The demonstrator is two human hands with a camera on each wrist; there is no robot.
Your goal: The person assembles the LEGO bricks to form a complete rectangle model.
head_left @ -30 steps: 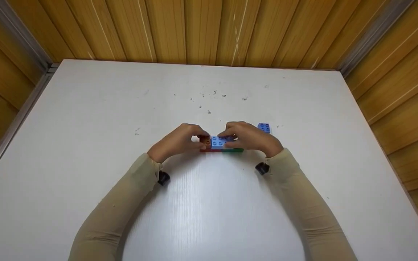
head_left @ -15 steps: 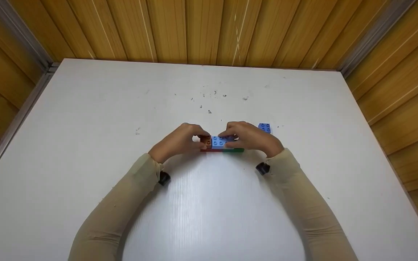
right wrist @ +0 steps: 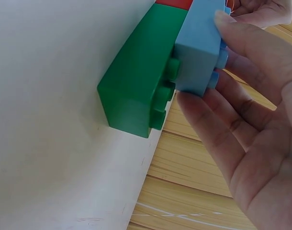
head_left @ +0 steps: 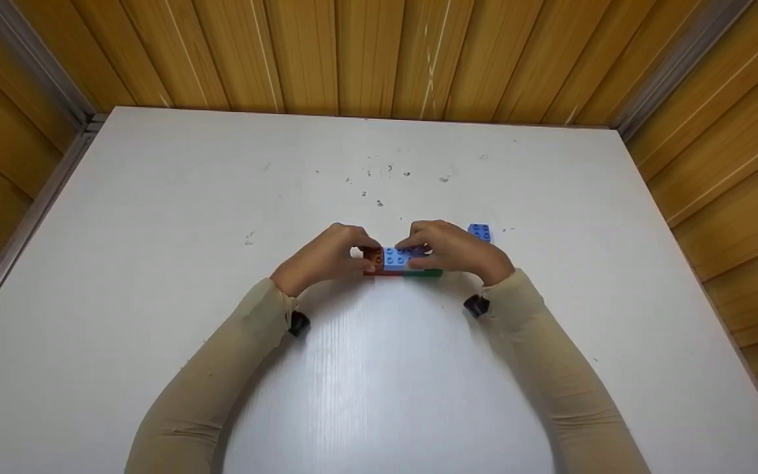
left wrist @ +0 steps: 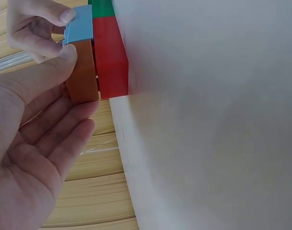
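Note:
My left hand (head_left: 323,257) pinches a brown building brick (left wrist: 83,72) between thumb and fingers. Side by side with it is a light blue brick (right wrist: 196,45), gripped by the thumb and fingers of my right hand (head_left: 456,250). Both bricks sit over a bottom row made of a red brick (left wrist: 111,60) and a green brick (right wrist: 139,72), which stand end to end on the table. A narrow gap shows between the brown brick and the red one. Several studs at the green brick's right end are uncovered. My fingers hide part of the light blue brick's top.
A loose darker blue brick (head_left: 480,232) lies on the white table (head_left: 366,395), just behind my right hand. Small dark marks dot the tabletop farther back. Wood-panelled walls (head_left: 366,59) stand along the table's far edge and sides.

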